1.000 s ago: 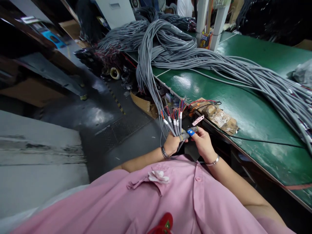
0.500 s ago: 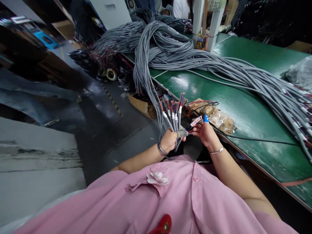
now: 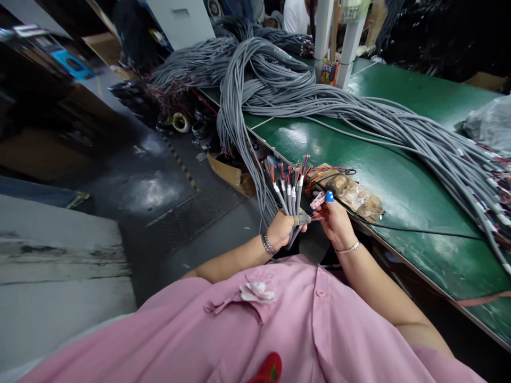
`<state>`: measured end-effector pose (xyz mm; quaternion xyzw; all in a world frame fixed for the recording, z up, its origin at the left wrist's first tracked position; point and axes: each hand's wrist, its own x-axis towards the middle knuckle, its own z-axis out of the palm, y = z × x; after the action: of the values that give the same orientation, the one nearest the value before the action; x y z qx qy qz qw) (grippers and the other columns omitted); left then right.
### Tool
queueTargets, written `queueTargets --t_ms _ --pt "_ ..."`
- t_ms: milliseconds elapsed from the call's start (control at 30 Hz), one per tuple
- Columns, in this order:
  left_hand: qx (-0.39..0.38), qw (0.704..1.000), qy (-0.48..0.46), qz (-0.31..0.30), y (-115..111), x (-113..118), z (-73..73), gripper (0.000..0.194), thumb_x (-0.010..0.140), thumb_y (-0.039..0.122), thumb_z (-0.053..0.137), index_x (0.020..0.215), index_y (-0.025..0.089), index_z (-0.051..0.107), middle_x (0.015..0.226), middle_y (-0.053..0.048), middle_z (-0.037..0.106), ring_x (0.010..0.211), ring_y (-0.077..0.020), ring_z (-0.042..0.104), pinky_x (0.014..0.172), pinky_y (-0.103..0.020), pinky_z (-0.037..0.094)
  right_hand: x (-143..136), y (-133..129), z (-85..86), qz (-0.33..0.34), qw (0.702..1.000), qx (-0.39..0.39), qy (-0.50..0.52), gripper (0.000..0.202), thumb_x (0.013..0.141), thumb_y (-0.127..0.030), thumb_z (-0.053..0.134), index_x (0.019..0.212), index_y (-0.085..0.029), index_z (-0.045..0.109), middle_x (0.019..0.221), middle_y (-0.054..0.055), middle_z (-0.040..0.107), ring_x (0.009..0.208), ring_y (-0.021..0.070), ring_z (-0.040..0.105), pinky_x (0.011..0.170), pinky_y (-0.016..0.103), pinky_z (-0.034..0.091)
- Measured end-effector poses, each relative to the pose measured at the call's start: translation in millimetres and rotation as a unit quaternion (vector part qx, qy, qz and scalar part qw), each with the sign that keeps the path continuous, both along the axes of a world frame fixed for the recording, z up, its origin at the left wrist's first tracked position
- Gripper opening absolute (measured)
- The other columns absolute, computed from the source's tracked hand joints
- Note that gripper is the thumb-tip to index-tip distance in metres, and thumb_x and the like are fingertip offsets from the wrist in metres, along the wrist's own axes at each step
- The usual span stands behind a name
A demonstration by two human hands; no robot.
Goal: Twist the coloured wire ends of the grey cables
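Note:
My left hand is wrapped round several grey cables, whose white-taped ends fan upward into thin coloured wires. A grey cover sits on one of its fingers, pointing right. Beside that fingertip, fine reddish wires stick out toward my right hand. My right hand, with a blue cover on the thumb, is closed round a small pale pink tool with a dark lower part; its exact kind is unclear. The fingers behind the tool are partly hidden, and I cannot tell whether they touch the wires.
A thick heap of grey cables lies across the green table and hangs over its edge. A taped brown block with cords sits near that edge. Cardboard lies below; a grey cabinet stands at left.
My right hand has moved left, closer to the wires, its thumb now against the pink tool. My left hand and cables have shifted slightly right. A person's legs at far left have mostly left view.

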<state>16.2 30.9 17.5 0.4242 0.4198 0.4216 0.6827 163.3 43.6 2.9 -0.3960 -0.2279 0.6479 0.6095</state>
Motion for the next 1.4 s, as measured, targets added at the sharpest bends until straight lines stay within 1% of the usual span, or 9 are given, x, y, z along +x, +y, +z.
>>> queueTargets --t_ms 167,333,500,667,733,900,1067,1300,1400 --pt "-0.005 1.0 0.002 -0.005 -1.0 0.3 1.2 0.023 0.065 0.03 0.072 0.056 0.012 0.062 0.048 -0.002 0.056 0.045 -0.0101 0.049 0.05 -0.024 0.037 -1.8 0.6 0.6 -0.015 1.0 0.007 -0.023 0.04 0.068 -0.058 0.072 0.069 -0.019 0.063 0.062 -0.001 0.056 0.056 0.0101 0.049 0.055 0.023 0.048" --pt "-0.003 1.0 0.01 -0.013 -0.5 1.5 1.5 0.024 0.066 0.03 0.072 0.053 0.013 0.06 0.047 -0.002 0.055 0.045 -0.0097 0.049 0.049 -0.024 0.035 -1.8 -0.4 0.9 -0.014 1.0 -0.002 -0.018 0.04 0.068 -0.058 0.072 0.07 -0.019 0.062 0.064 0.0 0.056 0.057 0.0102 0.05 0.056 0.023 0.049" --pt "-0.01 1.0 0.007 -0.004 -0.6 0.6 0.6 0.025 0.065 0.03 0.073 0.054 0.013 0.059 0.047 -0.002 0.055 0.044 -0.0093 0.049 0.049 -0.024 0.036 0.6 -1.5 0.4 0.019 0.999 -0.028 0.019 0.044 0.069 -0.063 0.068 0.076 -0.02 0.062 0.066 0.0 0.06 0.056 0.011 0.052 0.052 0.023 0.049" --pt "-0.003 1.0 -0.006 -0.003 -6.2 -5.8 0.0 0.022 0.065 0.028 0.073 0.056 0.013 0.06 0.048 -0.002 0.056 0.044 -0.0093 0.049 0.048 -0.023 0.035 3.5 -3.8 1.2 0.077 0.995 -0.05 0.049 0.05 0.071 -0.069 0.061 0.079 -0.02 0.063 0.075 0.003 0.064 0.061 0.0128 0.056 0.054 0.025 0.052" --pt "-0.006 1.0 -0.004 -0.003 -8.1 -7.9 -0.1 0.02 0.065 0.026 0.073 0.057 0.013 0.06 0.049 -0.002 0.056 0.045 -0.0094 0.049 0.048 -0.023 0.034 3.4 -4.6 1.9 0.084 0.994 -0.045 0.046 0.047 0.072 -0.067 0.061 0.08 -0.021 0.063 0.076 0.003 0.064 0.063 0.0132 0.057 0.056 0.025 0.052" --pt "-0.01 1.0 -0.001 0.004 -6.3 -9.2 0.5 0.021 0.064 0.026 0.072 0.054 0.013 0.059 0.048 -0.001 0.055 0.045 -0.0091 0.049 0.048 -0.023 0.035 -0.1 -5.6 4.0 0.039 0.999 -0.012 -0.001 0.034 0.074 -0.054 0.068 0.082 -0.021 0.064 0.073 0.001 0.062 0.061 0.0119 0.054 0.055 0.024 0.05" --pt "-0.009 1.0 0.001 -0.001 -0.3 -7.3 2.7 0.022 0.064 0.027 0.071 0.053 0.013 0.06 0.047 -0.002 0.055 0.044 -0.0089 0.048 0.048 -0.023 0.034 -3.0 -6.1 4.7 0.026 1.0 -0.009 0.007 0.036 0.074 -0.056 0.067 0.08 -0.02 0.064 0.072 0.0 0.061 0.059 0.0112 0.052 0.054 0.024 0.047" --pt "-0.016 1.0 -0.01 -0.009 3.7 -3.3 0.8 0.02 0.064 0.026 0.07 0.052 0.013 0.06 0.046 -0.001 0.054 0.042 -0.0094 0.047 0.048 -0.024 0.035 -4.1 -0.3 -7.2 0.005 1.0 0.0 0.024 0.033 0.071 -0.052 0.072 0.077 -0.021 0.063 0.071 -0.001 0.06 0.06 0.0108 0.052 0.058 0.025 0.047" --pt "-0.023 1.0 -0.013 -0.005 4.1 -2.6 -0.9 0.018 0.063 0.024 0.069 0.052 0.013 0.059 0.045 -0.001 0.054 0.042 -0.0095 0.047 0.047 -0.025 0.035 -5.5 0.7 -8.1 0.001 1.0 0.003 0.015 0.033 0.072 -0.053 0.071 0.078 -0.021 0.063 0.073 -0.001 0.061 0.061 0.0113 0.053 0.059 0.025 0.047"
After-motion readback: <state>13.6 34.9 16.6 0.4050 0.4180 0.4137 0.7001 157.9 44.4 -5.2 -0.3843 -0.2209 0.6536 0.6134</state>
